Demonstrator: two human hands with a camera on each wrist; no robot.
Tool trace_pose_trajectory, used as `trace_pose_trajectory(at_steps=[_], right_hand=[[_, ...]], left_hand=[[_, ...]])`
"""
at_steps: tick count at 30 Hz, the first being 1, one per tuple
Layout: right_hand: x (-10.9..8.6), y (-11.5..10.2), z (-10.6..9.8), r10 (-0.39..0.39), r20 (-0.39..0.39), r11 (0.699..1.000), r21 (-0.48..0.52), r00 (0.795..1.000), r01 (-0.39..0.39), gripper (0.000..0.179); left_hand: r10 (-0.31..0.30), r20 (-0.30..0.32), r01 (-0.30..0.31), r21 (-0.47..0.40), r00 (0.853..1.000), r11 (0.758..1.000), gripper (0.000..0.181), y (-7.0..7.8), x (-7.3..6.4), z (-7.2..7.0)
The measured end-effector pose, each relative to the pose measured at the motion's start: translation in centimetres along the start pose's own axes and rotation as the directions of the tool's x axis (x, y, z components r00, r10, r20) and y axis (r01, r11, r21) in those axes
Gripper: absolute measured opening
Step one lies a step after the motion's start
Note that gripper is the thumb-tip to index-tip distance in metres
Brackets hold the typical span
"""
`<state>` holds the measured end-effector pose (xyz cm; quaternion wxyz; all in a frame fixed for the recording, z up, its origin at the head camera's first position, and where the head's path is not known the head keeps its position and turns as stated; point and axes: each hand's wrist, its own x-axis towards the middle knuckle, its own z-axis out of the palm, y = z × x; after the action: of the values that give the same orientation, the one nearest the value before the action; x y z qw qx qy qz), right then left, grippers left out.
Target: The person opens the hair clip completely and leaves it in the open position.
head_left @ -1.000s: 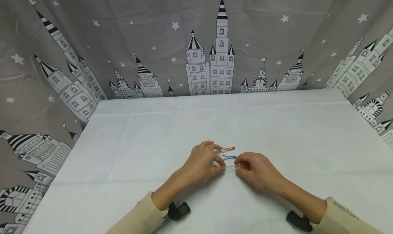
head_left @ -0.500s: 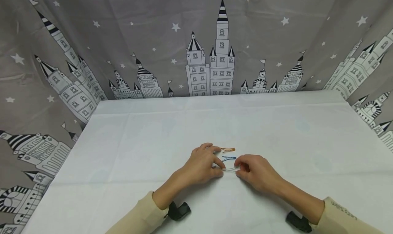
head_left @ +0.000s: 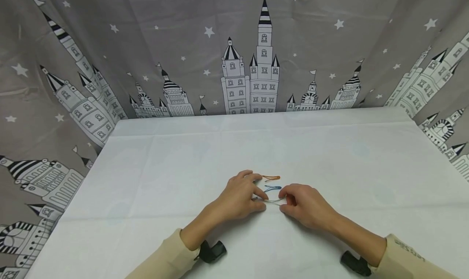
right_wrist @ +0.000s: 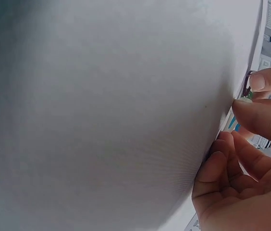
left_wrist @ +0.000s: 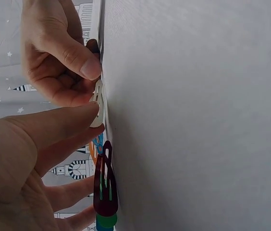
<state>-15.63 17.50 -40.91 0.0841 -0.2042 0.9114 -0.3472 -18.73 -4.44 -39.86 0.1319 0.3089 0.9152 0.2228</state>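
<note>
A white snap hair clip (head_left: pixel 272 201) lies between the two hands, over the white table. My left hand (head_left: pixel 239 195) pinches its wide end between thumb and index finger, its other fingers spread. My right hand (head_left: pixel 305 203) holds the narrow end at its thumb and index fingertips, the other fingers curled under. The left wrist view shows the white clip (left_wrist: pixel 100 89) partly covered by the left thumb. A blue hair clip (head_left: pixel 272 188) and an orange hair clip (head_left: pixel 272 177) lie just beyond. A maroon hair clip (left_wrist: pixel 105 187) sits beside the left fingers.
A green clip (left_wrist: pixel 107 221) and a blue piece (left_wrist: pixel 104 229) show behind the maroon clip, partly hidden. A white cloth (head_left: pixel 183 157) covers the table. Behind it hangs a grey curtain (head_left: pixel 154 47) printed with castles and stars.
Both hands have drawn slightly toward the near edge with the white clip between them. Its strands show more clearly than a second ago. The blue and orange clips stay in place.
</note>
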Motion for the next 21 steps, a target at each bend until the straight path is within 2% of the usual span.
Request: trace_pose_trajectory(at_steps=[21], right_hand=[[-0.05,0.00,0.06,0.003,0.002,1.000,-0.005,1.000,-0.003,0.013]], left_hand=[[-0.024,0.023,0.024,0.003,0.999,1.000,0.021,0.20,-0.19,-0.15]])
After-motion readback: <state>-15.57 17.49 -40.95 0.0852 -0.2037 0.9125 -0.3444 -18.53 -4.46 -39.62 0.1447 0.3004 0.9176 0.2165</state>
